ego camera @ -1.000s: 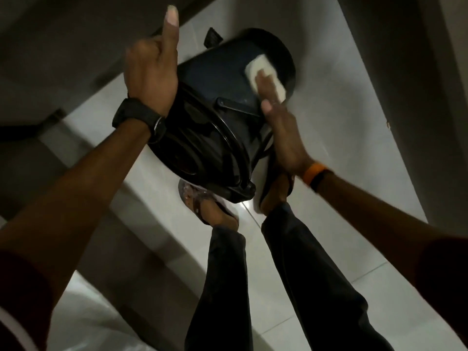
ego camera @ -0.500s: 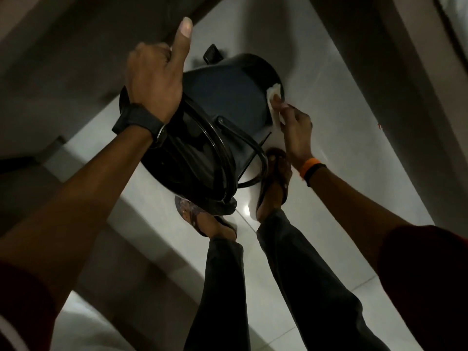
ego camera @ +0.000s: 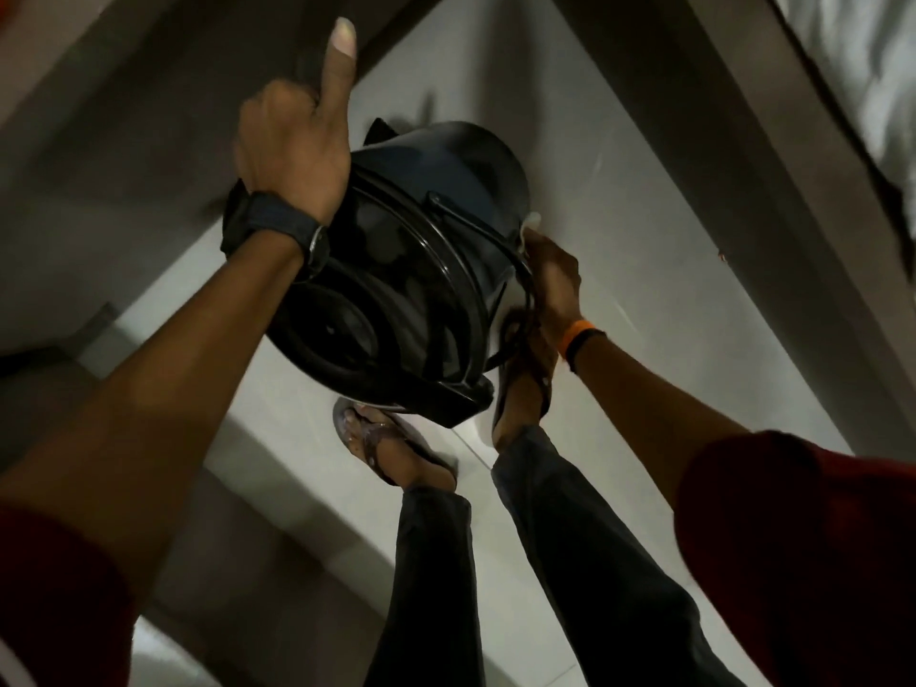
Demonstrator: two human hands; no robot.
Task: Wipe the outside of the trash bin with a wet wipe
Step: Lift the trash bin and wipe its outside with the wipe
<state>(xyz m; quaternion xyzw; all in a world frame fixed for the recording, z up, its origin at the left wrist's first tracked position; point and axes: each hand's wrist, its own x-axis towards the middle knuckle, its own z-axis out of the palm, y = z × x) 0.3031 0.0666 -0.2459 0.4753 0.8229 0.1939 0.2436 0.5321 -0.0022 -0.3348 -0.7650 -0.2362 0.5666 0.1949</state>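
A black trash bin [ego camera: 436, 200] is held off the floor and tilted, its glossy lid end toward me and its base pointing away. My left hand [ego camera: 292, 151] grips the bin's upper left side near the rim, thumb sticking straight up. My right hand [ego camera: 552, 275] presses against the bin's right side by the thin wire handle. Only a small white corner of the wet wipe [ego camera: 533, 221] shows above its fingers; the rest is hidden between hand and bin.
My two sandalled feet [ego camera: 391, 448] and dark trouser legs stand on pale floor tiles [ego camera: 619, 200] right under the bin. Grey walls or furniture sides run along the left and right. A light fabric edge [ego camera: 852, 71] hangs at the top right.
My right hand has slid the wipe from the bin's upper face down around its right side, closer to the handle. The bin has turned a little in my left hand.
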